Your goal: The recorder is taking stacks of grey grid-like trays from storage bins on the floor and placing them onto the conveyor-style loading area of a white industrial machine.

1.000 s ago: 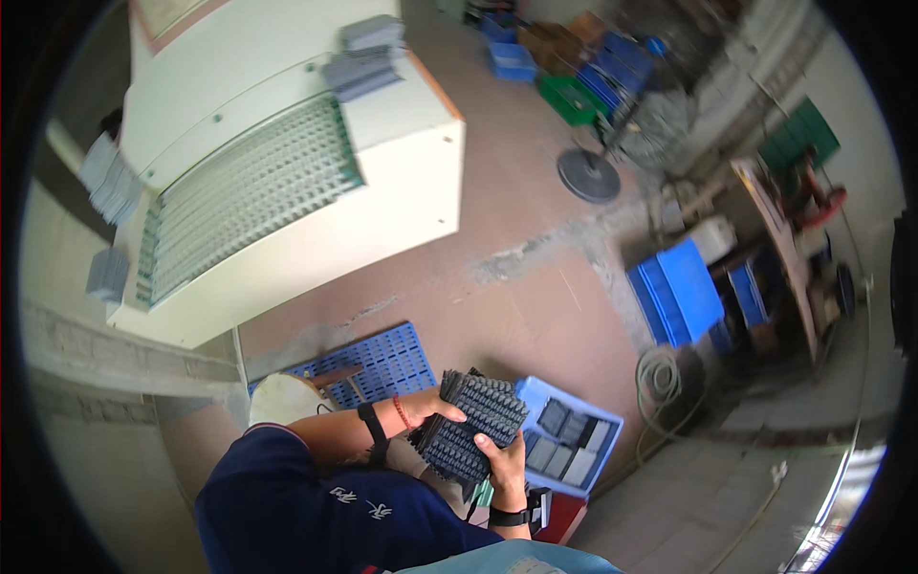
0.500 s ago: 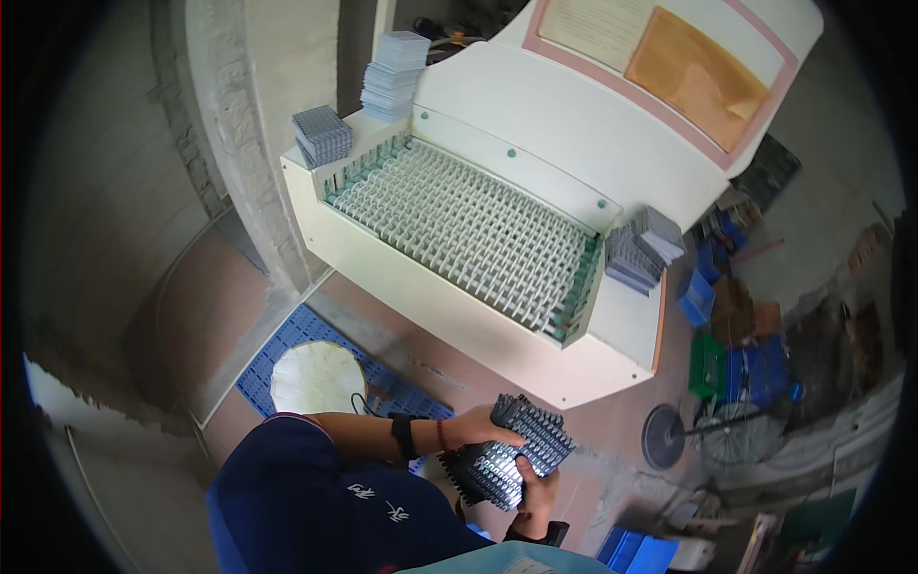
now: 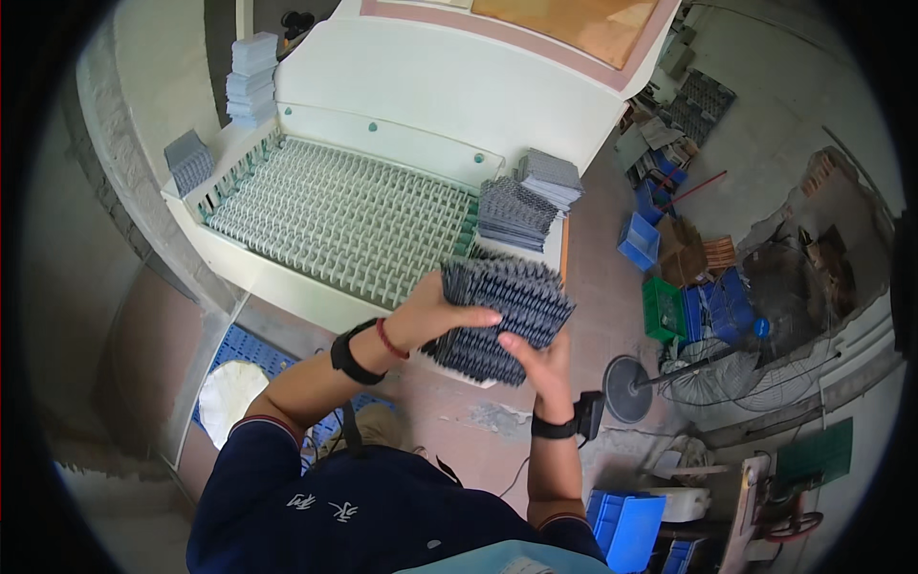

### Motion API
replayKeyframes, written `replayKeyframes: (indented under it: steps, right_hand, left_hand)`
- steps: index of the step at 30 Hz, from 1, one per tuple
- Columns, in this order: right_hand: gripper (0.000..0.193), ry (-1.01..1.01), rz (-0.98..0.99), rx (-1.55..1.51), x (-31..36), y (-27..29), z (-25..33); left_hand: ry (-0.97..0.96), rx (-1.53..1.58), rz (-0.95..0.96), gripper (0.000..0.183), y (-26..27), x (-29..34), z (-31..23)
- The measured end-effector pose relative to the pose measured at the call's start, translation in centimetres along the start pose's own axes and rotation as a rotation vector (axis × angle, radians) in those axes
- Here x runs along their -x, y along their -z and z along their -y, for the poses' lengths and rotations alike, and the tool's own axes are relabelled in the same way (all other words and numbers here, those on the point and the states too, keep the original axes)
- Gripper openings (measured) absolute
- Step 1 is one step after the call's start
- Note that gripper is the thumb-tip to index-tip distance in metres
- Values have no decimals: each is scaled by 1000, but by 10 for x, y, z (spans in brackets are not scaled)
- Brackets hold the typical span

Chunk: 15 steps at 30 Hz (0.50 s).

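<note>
A thick stack of thin dark grey sheets (image 3: 507,311), patterned with rows of small repeated cells, is held between my two hands over the front right corner of a white machine. My left hand (image 3: 428,314) grips its left side, with the thumb lying across the top. On the lower right side, my right hand (image 3: 545,367) is closed round the stack, thumb on top and fingers mostly hidden. Just beyond, a similar grey patterned stack (image 3: 516,214) and a paler stack (image 3: 552,180) rest on the machine's right ledge.
A bed of white interlinked pieces (image 3: 335,215) fills the machine's recess. On its left ledge stand a small grey stack (image 3: 189,161) and a tall pale stack (image 3: 252,81). A fan (image 3: 628,387), a green crate (image 3: 664,308) and blue bins (image 3: 626,529) are to the right.
Both hands have carried the stack up and forward, from near my body to the machine's front right corner. The view has shifted, and both hands keep their grip.
</note>
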State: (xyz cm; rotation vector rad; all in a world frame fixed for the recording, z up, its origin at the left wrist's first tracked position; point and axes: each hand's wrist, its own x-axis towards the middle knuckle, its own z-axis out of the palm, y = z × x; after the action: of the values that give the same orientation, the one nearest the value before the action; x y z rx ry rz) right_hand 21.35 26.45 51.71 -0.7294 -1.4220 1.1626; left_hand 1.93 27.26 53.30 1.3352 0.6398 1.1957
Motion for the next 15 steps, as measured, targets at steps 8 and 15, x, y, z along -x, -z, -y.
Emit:
replayKeyframes:
  steps: [8,15]
  right_hand:
    - [82,122,38,87,-83,40,-39]
    - [122,107,-80,38,-88,42,-55]
  left_hand:
    - [-111,-30,34,74,35,-94,32]
    - [-155,-92,37,101,47,-100,66]
